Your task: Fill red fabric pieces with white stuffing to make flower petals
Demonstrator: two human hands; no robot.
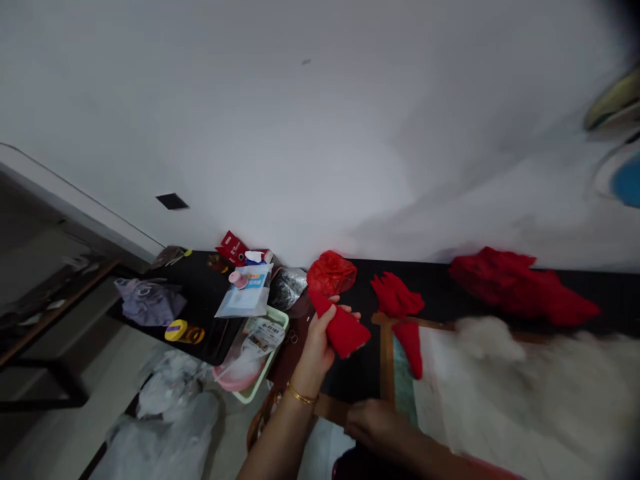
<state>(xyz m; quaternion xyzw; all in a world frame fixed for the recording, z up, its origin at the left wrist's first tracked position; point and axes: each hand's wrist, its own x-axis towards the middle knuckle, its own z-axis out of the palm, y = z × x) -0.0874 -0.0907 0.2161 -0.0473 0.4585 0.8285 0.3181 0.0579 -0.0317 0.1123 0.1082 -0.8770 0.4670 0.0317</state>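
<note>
My left hand, with a gold bracelet at its wrist, is closed on a red fabric piece. The piece is narrow at the top and wider at its lower right end. Behind it sits a crumpled red plastic bag. Lower down, at the table's near edge, my right hand has its fingers curled in; whatever they might hold is hidden. Right of my left hand lie a bunch of red fabric pieces and a tapered red piece. A larger red fabric pile rests against the wall.
White fluffy stuffing covers the right side. At left stand a green-rimmed basket, a flat plastic packet with a pink spool, a yellow-lidded jar and grey cloth. Clear plastic bags sit below.
</note>
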